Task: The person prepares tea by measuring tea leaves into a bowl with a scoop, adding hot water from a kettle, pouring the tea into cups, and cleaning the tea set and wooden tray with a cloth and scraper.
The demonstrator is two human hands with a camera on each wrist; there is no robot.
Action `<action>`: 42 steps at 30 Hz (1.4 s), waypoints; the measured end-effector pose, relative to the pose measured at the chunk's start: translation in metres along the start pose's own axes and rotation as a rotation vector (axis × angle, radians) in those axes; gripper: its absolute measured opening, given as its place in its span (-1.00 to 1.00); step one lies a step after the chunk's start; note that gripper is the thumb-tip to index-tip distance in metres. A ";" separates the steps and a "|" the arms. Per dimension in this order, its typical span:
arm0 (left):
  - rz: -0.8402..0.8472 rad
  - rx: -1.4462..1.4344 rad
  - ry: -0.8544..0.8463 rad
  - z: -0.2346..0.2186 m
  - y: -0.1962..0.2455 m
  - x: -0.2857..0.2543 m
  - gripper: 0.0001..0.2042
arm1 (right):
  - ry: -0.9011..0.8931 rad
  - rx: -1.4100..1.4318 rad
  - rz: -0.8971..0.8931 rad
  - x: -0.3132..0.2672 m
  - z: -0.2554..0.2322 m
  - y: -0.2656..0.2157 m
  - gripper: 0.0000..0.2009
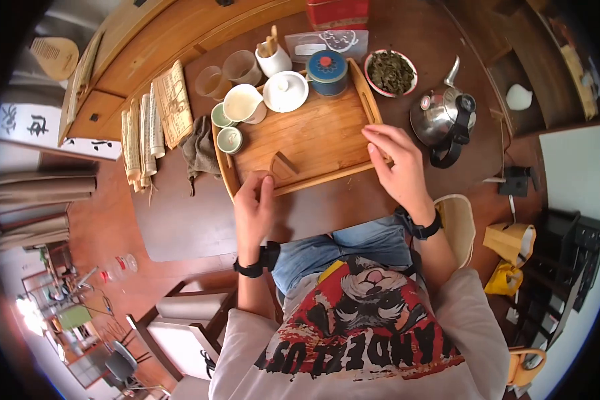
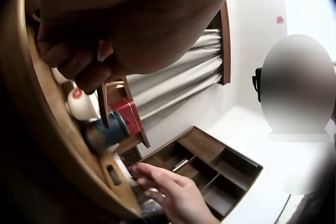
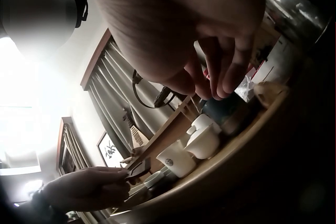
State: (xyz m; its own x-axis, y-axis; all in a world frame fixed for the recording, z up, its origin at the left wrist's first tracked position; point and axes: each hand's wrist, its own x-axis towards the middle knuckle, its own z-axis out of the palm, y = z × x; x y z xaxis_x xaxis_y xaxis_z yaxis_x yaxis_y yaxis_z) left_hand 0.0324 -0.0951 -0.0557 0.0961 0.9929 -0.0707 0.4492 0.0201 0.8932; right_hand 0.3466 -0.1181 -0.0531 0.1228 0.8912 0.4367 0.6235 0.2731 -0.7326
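My left hand [image 1: 253,203] is over the tray's front left corner and pinches a small dark brown wooden piece [image 1: 285,167] with a curved edge. In the right wrist view the piece [image 3: 139,169] looks flat and sticks out past the fingertips. My right hand [image 1: 400,163] holds nothing; its loosely extended fingers overlap the right edge of the wooden tray [image 1: 307,143]. Along the tray's back stand a cream pitcher [image 1: 245,105], a white lidded bowl [image 1: 286,93] and a blue lidded jar [image 1: 327,75]. Two pale green cups [image 1: 230,140] sit at its left side.
A steel kettle [image 1: 437,117] and a bowl of dark leaves [image 1: 391,73] stand right of the tray. Behind it are glass cups [image 1: 241,67] and a white holder with wooden tools [image 1: 273,61]. Rolled scrolls [image 1: 144,137] and a grey cloth [image 1: 201,148] lie to the left.
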 end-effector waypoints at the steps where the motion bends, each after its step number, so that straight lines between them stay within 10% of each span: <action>1: 0.069 0.076 0.011 -0.005 -0.003 0.004 -0.79 | 0.013 -0.049 -0.011 -0.003 -0.003 0.007 -0.74; 19: 0.055 0.417 -0.363 0.029 0.021 0.053 -0.72 | 0.064 -0.066 0.182 -0.021 -0.003 0.032 -0.68; 42: 0.052 0.304 -0.405 0.088 0.029 0.066 -0.70 | 0.068 0.032 0.142 -0.023 -0.003 0.046 -0.68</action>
State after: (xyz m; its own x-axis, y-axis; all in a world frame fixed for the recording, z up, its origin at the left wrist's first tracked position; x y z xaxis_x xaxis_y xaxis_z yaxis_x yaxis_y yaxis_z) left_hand 0.1298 -0.0395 -0.0736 0.4350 0.8652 -0.2495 0.6671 -0.1236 0.7346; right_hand 0.3745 -0.1272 -0.0950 0.2604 0.8953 0.3614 0.5718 0.1587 -0.8049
